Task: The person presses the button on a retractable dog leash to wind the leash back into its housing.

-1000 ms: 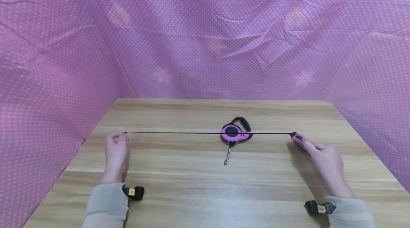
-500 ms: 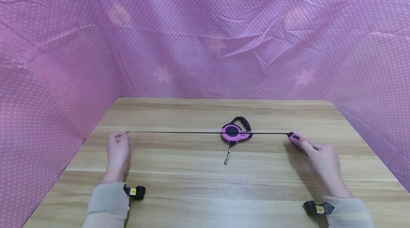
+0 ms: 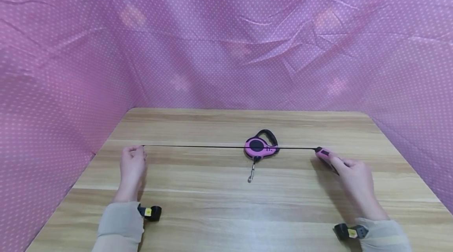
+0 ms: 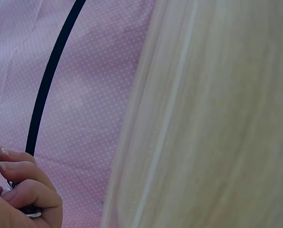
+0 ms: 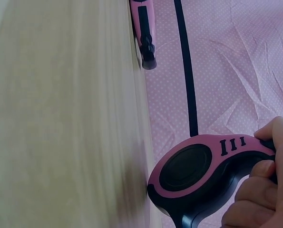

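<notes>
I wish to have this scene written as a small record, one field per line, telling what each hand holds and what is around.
Left hand: grips the flat black strap at its far end; a shiny piece shows, partly hidden
Right hand: holds the rounded pink-and-black plastic leash reel
Strap state: stretched between both hands
Second reel: a similar pink-and-black reel lying on the light wood-grain table, its silver metal clip toward the person
Crossing: strap passes above the second reel, not touching
Backdrop: pink cloth with white dots
</notes>
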The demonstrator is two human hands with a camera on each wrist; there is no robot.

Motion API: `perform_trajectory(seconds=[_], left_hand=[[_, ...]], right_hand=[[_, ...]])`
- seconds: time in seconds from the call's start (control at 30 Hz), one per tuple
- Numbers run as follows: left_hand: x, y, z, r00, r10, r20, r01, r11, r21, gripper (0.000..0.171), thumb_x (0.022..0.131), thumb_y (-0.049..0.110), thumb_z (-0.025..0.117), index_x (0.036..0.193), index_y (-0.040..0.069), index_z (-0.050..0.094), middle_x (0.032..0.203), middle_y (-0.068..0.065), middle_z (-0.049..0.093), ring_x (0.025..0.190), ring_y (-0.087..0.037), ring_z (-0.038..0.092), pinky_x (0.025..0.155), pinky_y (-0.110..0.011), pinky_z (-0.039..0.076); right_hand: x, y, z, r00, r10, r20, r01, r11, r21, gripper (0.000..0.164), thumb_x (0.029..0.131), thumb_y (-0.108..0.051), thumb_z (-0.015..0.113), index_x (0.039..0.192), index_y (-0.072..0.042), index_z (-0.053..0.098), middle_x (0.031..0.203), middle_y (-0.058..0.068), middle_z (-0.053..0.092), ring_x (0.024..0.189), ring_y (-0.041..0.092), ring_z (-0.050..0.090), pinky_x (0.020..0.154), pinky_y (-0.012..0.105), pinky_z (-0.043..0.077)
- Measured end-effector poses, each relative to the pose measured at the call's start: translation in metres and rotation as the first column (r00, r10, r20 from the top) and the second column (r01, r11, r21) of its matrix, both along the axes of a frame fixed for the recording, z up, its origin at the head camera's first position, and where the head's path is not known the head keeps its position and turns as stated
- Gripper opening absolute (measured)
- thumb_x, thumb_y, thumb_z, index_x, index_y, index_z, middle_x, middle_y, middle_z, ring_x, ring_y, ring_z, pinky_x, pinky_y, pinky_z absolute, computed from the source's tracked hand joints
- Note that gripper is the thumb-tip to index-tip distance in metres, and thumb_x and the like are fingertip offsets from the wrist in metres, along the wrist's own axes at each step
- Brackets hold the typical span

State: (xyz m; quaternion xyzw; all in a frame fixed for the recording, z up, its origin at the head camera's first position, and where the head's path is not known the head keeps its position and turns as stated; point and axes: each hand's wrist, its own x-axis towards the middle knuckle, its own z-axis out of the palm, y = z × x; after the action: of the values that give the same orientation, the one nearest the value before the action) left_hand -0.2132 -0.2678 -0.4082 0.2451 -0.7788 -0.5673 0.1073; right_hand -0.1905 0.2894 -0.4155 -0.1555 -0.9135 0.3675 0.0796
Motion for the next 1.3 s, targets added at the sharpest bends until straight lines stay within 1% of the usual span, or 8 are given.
perform_trajectory(seconds=[0.23,0.53,0.67,0.77,0.93,1.0,1.1,1.3], left_hand=[[0.0,0.0,0.0,1.0,-0.007,0.0,0.007,1.0,0.004,0.047,0.107,0.034,0.032,0.14,0.001,0.033,0.111,-0.008,0.05,0.082,-0.016,0.052,0.064,-0.026,0.047],[0.0,0.003,0.0,1.0,-0.005,-0.013,0.005,1.0,0.014,0.046,0.107,0.033,0.032,0.139,0.0,0.034,0.11,-0.008,0.05,0.091,-0.02,0.051,0.074,-0.029,0.047],[0.0,0.004,0.0,1.0,-0.005,-0.02,0.005,1.0,0.016,0.046,0.107,0.033,0.033,0.138,-0.001,0.034,0.107,-0.006,0.05,0.094,-0.021,0.05,0.078,-0.031,0.046],[-0.001,0.004,0.0,1.0,-0.007,-0.019,0.007,1.0,0.019,0.046,0.107,0.033,0.033,0.138,0.0,0.034,0.109,-0.007,0.05,0.097,-0.021,0.05,0.081,-0.032,0.045],[0.0,0.006,0.0,1.0,-0.012,-0.019,0.012,1.0,0.029,0.047,0.107,0.033,0.032,0.139,-0.001,0.034,0.116,-0.012,0.05,0.102,-0.024,0.05,0.084,-0.033,0.044],[-0.001,0.006,0.0,1.0,-0.011,-0.021,0.012,1.0,0.028,0.046,0.107,0.033,0.032,0.138,-0.001,0.034,0.117,-0.013,0.05,0.103,-0.025,0.05,0.084,-0.033,0.044],[-0.001,0.006,0.0,1.0,-0.008,-0.02,0.009,1.0,0.025,0.046,0.107,0.032,0.032,0.138,-0.002,0.034,0.117,-0.012,0.05,0.104,-0.025,0.05,0.085,-0.034,0.044],[-0.002,0.006,-0.001,1.0,-0.008,-0.014,0.008,1.0,0.014,0.046,0.107,0.032,0.033,0.138,-0.001,0.035,0.116,-0.012,0.051,0.101,-0.023,0.05,0.083,-0.032,0.046]], right_hand=[[0.001,-0.004,0.0,1.0,-0.005,-0.01,0.005,0.999,-0.036,0.061,0.094,-0.06,0.053,0.085,-0.005,0.078,0.088,0.011,0.07,0.074,0.019,0.051,0.054,0.032,0.038],[0.0,-0.007,0.001,1.0,-0.003,-0.025,0.002,1.0,-0.03,0.062,0.094,-0.059,0.054,0.077,-0.003,0.074,0.077,0.01,0.067,0.068,0.018,0.05,0.055,0.031,0.038],[0.0,-0.009,0.001,0.999,0.012,-0.03,-0.013,0.999,-0.033,0.057,0.095,-0.058,0.054,0.096,-0.007,0.079,0.101,0.02,0.074,0.078,0.014,0.057,0.06,0.024,0.041],[0.0,-0.011,0.0,0.999,0.021,-0.028,-0.022,0.999,-0.04,0.054,0.095,-0.057,0.054,0.108,-0.01,0.077,0.111,0.019,0.072,0.082,0.01,0.057,0.062,0.022,0.041],[-0.001,-0.012,0.001,0.999,0.03,-0.035,-0.031,0.999,-0.039,0.058,0.095,-0.058,0.055,0.09,-0.005,0.079,0.093,0.016,0.074,0.072,0.013,0.053,0.057,0.027,0.039],[-0.001,-0.013,0.001,0.999,0.037,-0.035,-0.038,0.998,-0.047,0.06,0.094,-0.059,0.054,0.087,-0.005,0.079,0.096,0.017,0.075,0.072,0.014,0.054,0.058,0.027,0.04],[0.0,-0.015,0.001,0.999,0.045,-0.028,-0.047,0.997,-0.059,0.06,0.094,-0.059,0.054,0.089,-0.005,0.079,0.1,0.016,0.075,0.074,0.015,0.054,0.059,0.026,0.041],[0.001,-0.018,0.001,0.998,0.052,-0.043,-0.054,0.997,-0.058,0.057,0.095,-0.056,0.055,0.091,-0.005,0.078,0.085,0.009,0.07,0.069,0.011,0.05,0.057,0.028,0.038]])
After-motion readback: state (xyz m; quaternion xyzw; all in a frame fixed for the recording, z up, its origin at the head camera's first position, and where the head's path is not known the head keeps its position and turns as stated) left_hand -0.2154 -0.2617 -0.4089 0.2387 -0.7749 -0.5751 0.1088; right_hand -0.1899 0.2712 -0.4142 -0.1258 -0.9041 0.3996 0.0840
